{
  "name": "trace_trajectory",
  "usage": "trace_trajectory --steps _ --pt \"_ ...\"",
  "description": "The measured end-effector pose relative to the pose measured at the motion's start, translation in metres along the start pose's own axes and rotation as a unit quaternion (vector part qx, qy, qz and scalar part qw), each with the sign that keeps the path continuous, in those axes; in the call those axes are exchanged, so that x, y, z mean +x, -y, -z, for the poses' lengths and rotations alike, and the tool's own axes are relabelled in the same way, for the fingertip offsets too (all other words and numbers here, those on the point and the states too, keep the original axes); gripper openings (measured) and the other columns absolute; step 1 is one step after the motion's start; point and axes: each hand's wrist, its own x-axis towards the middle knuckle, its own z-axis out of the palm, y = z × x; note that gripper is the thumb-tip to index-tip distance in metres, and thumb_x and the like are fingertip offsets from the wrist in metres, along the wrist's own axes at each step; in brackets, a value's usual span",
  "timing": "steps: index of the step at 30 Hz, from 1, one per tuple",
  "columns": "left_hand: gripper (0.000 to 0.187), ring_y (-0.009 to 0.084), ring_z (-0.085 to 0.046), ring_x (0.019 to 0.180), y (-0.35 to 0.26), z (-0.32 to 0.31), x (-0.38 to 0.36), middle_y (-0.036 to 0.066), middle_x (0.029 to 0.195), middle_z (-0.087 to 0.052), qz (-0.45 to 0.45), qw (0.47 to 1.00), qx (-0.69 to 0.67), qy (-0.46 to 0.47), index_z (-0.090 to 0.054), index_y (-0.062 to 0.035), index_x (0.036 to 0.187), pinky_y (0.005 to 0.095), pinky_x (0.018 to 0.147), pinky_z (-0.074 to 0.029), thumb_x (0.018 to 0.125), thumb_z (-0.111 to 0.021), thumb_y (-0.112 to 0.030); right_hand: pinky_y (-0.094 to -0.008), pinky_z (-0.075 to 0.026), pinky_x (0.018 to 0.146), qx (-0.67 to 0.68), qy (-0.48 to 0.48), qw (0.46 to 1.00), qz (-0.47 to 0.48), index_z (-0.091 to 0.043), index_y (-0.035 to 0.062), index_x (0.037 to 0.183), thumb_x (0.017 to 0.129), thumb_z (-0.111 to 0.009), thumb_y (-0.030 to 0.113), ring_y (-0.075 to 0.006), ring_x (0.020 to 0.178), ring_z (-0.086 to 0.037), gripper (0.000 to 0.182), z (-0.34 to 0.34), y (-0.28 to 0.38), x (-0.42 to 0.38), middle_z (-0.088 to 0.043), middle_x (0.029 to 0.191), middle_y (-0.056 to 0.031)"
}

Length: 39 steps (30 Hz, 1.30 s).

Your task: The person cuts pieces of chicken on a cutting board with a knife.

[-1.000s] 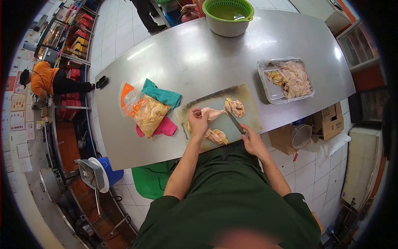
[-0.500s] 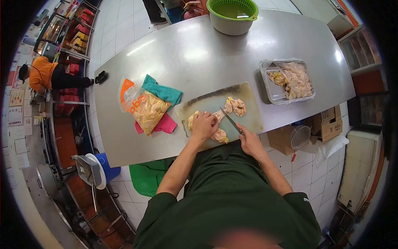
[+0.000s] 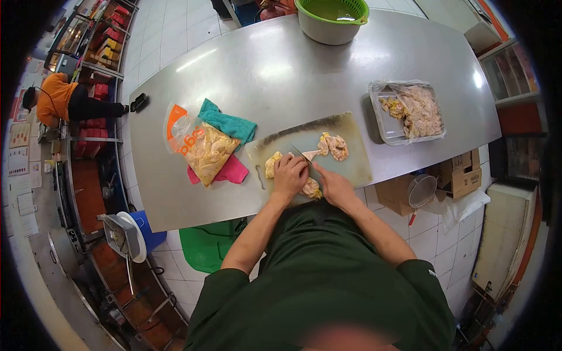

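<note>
My right hand (image 3: pixel 335 186) is closed around the handle of a knife (image 3: pixel 302 154), its blade slanting up and left close to my left fingers. Beneath the blade, a raw chicken piece (image 3: pixel 312 154) lies on the cutting board (image 3: pixel 351 169). My left hand (image 3: pixel 290 177) is closed, fingers curled down on that chicken and covering part of it. Other chicken pieces (image 3: pixel 336 147) lie at the board's upper right. More chicken sits left of my left hand, and a yellowish piece (image 3: pixel 311 188) rests between my hands.
Left of the board, a plastic bag of chicken pieces (image 3: pixel 211 155) lies on a teal cloth (image 3: pixel 234 126) and a pink cloth (image 3: pixel 233 171). A metal tray (image 3: pixel 383 126) of chicken stands right. A green colander in a bowl (image 3: pixel 328 32) is at the far edge. A person in orange (image 3: pixel 55 99) stands left.
My right hand has moved left with the knife, bringing the blade across the chicken beside my left fingers. My left hand stays nearly in place.
</note>
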Motion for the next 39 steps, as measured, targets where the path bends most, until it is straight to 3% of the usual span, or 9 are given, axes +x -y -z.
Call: trace_trajectory --steps 12,20,22,23,25,28,30,35,39 --pt "0.01 0.0236 -0.057 0.1 0.001 -0.003 -0.005 -0.001 0.093 -0.066 0.059 0.998 -0.006 -0.011 -0.068 -0.0138 0.083 0.039 0.084 -0.039 0.075 -0.07 -0.019 -0.053 -0.049 0.073 -0.047 0.158 0.979 -0.123 -0.042 0.026 0.14 0.093 -0.05 0.018 -0.0442 0.084 -0.061 0.049 0.074 0.007 -0.061 -0.064 0.092 -0.0245" --pt "0.015 0.0232 -0.062 0.079 0.005 0.011 0.005 0.004 0.086 -0.067 0.173 0.973 -0.147 0.033 -0.067 -0.0063 0.09 0.0357 0.072 -0.046 0.087 -0.065 -0.021 -0.0525 -0.048 0.079 0.066 0.047 0.992 -0.094 -0.043 0.0232 0.139 0.092 -0.051 0.015 -0.0449 0.09 -0.061 0.049 0.059 -0.008 -0.058 -0.063 0.096 -0.0275" --pt "0.023 0.0149 -0.062 0.074 -0.003 0.01 0.015 0.004 0.087 -0.067 0.351 0.822 -0.449 0.025 -0.064 -0.0026 0.097 0.0298 0.067 -0.049 0.094 -0.059 -0.025 -0.0521 -0.048 0.079 0.088 0.029 0.989 -0.112 -0.043 0.0226 0.139 0.092 -0.051 0.016 -0.0451 0.09 -0.061 0.048 0.06 -0.008 -0.058 -0.063 0.096 -0.0273" --pt "0.023 0.0149 -0.062 0.074 -0.005 0.009 0.021 0.004 0.087 -0.067 0.351 0.822 -0.448 0.025 -0.064 -0.0026 0.097 0.0298 0.067 -0.049 0.094 -0.059 -0.025 -0.0512 -0.048 0.081 0.108 0.039 0.98 -0.164 -0.043 0.0223 0.139 0.092 -0.051 0.016 -0.0452 0.093 -0.06 0.048 0.067 -0.002 -0.056 -0.064 0.099 -0.0267" --pt "0.025 0.0091 -0.061 0.079 -0.007 0.004 0.031 0.005 0.088 -0.066 0.45 0.646 -0.614 0.058 -0.058 -0.0005 0.104 0.0255 0.067 -0.051 0.094 -0.062 -0.023 -0.0503 -0.048 0.083 0.129 0.047 0.967 -0.215 -0.043 0.022 0.139 0.092 -0.051 0.016 -0.0454 0.095 -0.06 0.048 0.078 0.01 -0.056 -0.064 0.102 -0.0261" --pt "0.025 0.0109 -0.063 0.079 -0.009 -0.014 0.028 0.008 0.091 -0.067 0.449 0.72 -0.524 0.074 -0.055 -0.0005 0.108 0.0266 0.066 -0.053 0.09 -0.066 -0.014 -0.0498 -0.047 0.082 0.158 0.022 0.958 -0.237 -0.043 0.0212 0.139 0.092 -0.052 0.014 -0.0461 0.094 -0.06 0.048 0.074 0.01 -0.059 -0.065 0.098 -0.0262" --pt "0.025 0.0115 -0.064 0.078 -0.005 -0.024 0.022 0.009 0.09 -0.068 0.451 0.731 -0.508 0.071 -0.054 -0.0006 0.108 0.0266 0.064 -0.052 0.088 -0.067 -0.011 -0.0447 -0.048 0.072 0.111 -0.056 0.991 -0.053 -0.044 0.0206 0.139 0.091 -0.053 0.012 -0.0415 0.077 -0.062 0.049 0.046 -0.009 -0.059 -0.064 0.081 -0.0233" --pt "0.026 0.0128 -0.065 0.073 0.013 -0.022 0.007 0.009 0.084 -0.069 0.45 0.761 -0.459 0.085 -0.054 -0.001 0.11 0.0266 0.06 -0.052 0.086 -0.065 -0.004 -0.047 -0.047 0.074 0.124 -0.013 0.984 -0.128 -0.044 0.0202 0.139 0.091 -0.053 0.013 -0.0424 0.08 -0.061 0.049 0.054 -0.004 -0.052 -0.063 0.081 -0.0231" --pt "0.032 0.0198 -0.066 0.07 0.019 -0.001 -0.001 0.013 0.078 -0.068 0.376 0.864 -0.312 0.122 -0.054 -0.0021 0.113 0.0319 0.063 -0.052 0.083 -0.064 -0.005 -0.0494 -0.048 0.077 0.135 0.02 0.968 -0.209 -0.044 0.0206 0.139 0.091 -0.053 0.013 -0.0452 0.086 -0.061 0.049 0.067 0.002 -0.045 -0.064 0.087 -0.0255"
